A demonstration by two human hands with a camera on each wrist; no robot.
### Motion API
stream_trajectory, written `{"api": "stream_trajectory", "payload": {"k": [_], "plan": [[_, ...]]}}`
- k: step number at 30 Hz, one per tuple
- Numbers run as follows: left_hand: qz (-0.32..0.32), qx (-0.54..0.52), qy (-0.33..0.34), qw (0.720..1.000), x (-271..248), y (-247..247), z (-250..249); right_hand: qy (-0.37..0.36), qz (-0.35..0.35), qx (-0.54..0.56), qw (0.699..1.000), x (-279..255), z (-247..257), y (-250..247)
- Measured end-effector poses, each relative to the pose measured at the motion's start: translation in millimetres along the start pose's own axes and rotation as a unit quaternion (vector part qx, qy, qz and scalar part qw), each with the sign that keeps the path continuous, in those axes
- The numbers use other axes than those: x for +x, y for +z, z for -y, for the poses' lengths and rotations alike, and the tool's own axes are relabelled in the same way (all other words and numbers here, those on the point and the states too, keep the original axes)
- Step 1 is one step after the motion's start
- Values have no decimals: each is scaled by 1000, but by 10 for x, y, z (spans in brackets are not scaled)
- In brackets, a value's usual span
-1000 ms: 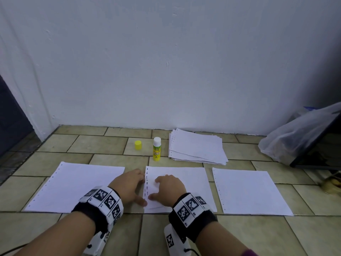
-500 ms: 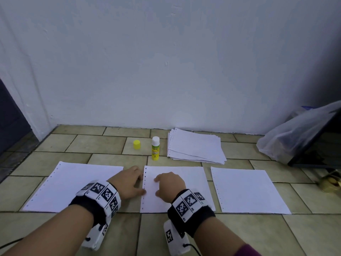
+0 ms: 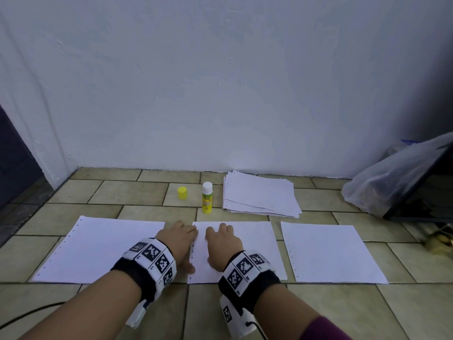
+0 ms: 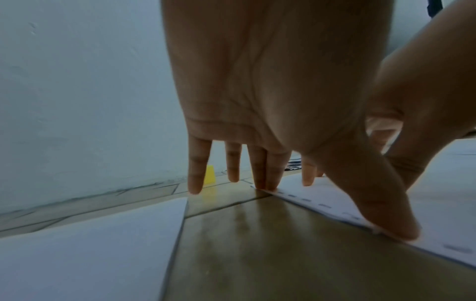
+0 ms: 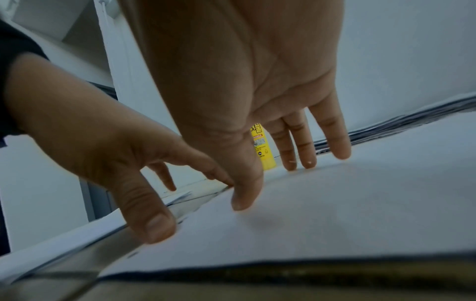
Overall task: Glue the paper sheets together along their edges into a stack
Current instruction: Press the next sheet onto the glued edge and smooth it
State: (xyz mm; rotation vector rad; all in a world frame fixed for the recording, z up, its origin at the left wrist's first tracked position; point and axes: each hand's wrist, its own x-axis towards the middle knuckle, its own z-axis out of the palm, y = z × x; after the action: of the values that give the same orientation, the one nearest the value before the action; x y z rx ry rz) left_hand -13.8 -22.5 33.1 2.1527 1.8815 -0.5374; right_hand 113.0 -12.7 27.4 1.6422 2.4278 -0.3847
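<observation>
Three white sheets lie side by side on the tiled floor: a left sheet, a middle sheet and a right sheet. My left hand touches the punched left edge of the middle sheet with straight fingers, its thumb pressing that edge down. My right hand lies flat on the same sheet just inside the edge, fingers straight. The glue stick stands uncapped behind the middle sheet, and its yellow cap sits to its left.
A loose pile of white sheets lies by the wall, right of the glue stick. A clear plastic bag and a leaning dark panel fill the far right. A black cable runs along the floor near my left forearm.
The left edge of the middle sheet, lifted and curled a second ago, now lies flat. Both hands have slid a little away from me along that edge.
</observation>
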Motion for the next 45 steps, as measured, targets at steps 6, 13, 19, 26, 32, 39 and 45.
{"api": "stream_trajectory", "payload": {"k": [6, 13, 19, 26, 32, 39, 45], "plan": [[-18, 28, -20, 999, 2, 18, -20, -87, 28, -11, 996, 11, 64, 38], [-9, 27, -9, 1000, -58, 32, 16, -29, 93, 66, 993, 23, -340, -54], [9, 46, -6, 999, -63, 30, 19, 63, 76, 79, 992, -10, -823, -88], [9, 39, 5, 999, -63, 33, 52, 101, 16, 92, 990, -1, -853, -81], [-8, 65, -10, 998, -4, -198, -90, 41, 3, -2, 999, -23, -787, -94], [-45, 10, 104, 994, -65, -66, -426, 12, -17, -59, 998, -87, -579, -12], [-54, -6, 89, 995, -171, -57, -395, -38, -8, 11, 999, -68, -363, 50]]}}
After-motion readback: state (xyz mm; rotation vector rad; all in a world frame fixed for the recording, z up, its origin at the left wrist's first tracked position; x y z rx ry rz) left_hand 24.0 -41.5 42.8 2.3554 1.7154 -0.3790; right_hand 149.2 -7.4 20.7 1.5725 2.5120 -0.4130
